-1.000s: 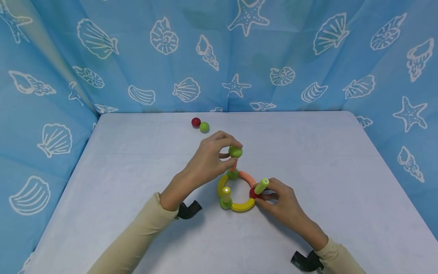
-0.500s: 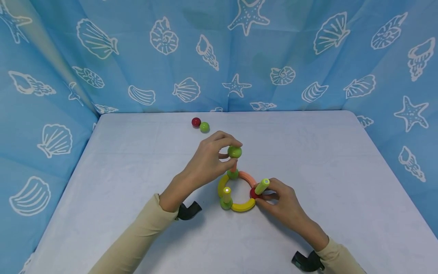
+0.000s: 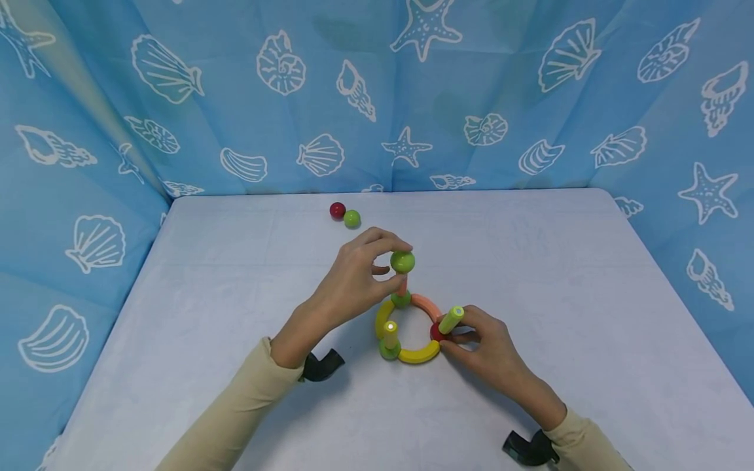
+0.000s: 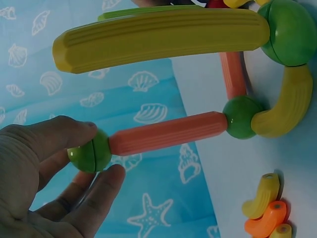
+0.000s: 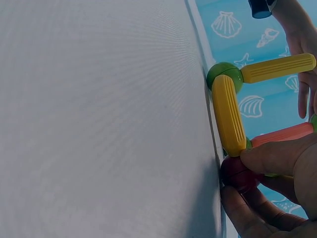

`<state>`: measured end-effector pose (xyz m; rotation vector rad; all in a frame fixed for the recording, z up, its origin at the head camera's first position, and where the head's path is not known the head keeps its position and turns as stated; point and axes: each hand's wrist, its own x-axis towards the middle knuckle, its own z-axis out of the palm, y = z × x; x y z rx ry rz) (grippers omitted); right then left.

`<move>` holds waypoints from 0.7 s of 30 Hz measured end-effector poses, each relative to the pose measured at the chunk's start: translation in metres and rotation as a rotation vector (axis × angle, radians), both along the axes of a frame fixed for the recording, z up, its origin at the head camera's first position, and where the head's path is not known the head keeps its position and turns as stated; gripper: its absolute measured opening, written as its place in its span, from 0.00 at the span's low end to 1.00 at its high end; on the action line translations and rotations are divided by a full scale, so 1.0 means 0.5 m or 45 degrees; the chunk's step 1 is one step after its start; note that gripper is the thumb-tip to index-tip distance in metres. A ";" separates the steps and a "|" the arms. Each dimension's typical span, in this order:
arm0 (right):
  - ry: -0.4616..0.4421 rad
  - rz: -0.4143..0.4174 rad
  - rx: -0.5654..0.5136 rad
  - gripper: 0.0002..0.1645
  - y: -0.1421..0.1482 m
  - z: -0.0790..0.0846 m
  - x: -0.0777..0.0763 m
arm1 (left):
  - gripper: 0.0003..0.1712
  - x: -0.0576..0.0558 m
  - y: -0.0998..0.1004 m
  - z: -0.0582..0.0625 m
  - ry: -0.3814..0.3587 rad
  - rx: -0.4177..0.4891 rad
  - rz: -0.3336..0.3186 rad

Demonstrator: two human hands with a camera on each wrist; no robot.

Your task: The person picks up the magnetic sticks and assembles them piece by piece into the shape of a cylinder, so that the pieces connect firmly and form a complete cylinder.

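A ring of curved rods, two yellow (image 3: 418, 354) and one salmon (image 3: 427, 305), lies on the table, joined by balls. My left hand (image 3: 360, 275) pinches a green ball (image 3: 403, 262) at the top of an upright salmon rod (image 4: 168, 133). That rod stands in the ring's far green ball (image 4: 243, 117). With thumb and fingers, my right hand (image 3: 489, 353) grips the red ball (image 5: 238, 173) at the ring's right, from which a light green rod (image 3: 451, 320) rises. At the near left, a yellow rod (image 4: 163, 39) stands in another green ball (image 3: 389, 350).
A loose red ball (image 3: 338, 210) and a loose green ball (image 3: 352, 218) lie at the table's far edge. Several short bent pieces (image 4: 267, 218), yellow and orange, show in the left wrist view. A blue shell-print curtain (image 3: 377, 98) surrounds the white table (image 3: 565, 261).
My left hand has shifted slightly left, and the green ball in its fingers has come left with it, more squarely over the salmon rod. The right hand keeps its place on the red ball.
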<state>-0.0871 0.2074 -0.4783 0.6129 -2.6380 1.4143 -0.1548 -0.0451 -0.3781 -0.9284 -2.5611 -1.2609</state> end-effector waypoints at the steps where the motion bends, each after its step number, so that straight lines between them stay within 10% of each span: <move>1: 0.002 0.001 0.002 0.25 0.000 0.001 0.000 | 0.22 0.001 -0.001 0.000 -0.002 0.000 0.004; 21: 0.024 -0.007 0.012 0.25 -0.003 0.001 0.000 | 0.23 0.033 -0.059 -0.020 -0.082 -0.099 0.136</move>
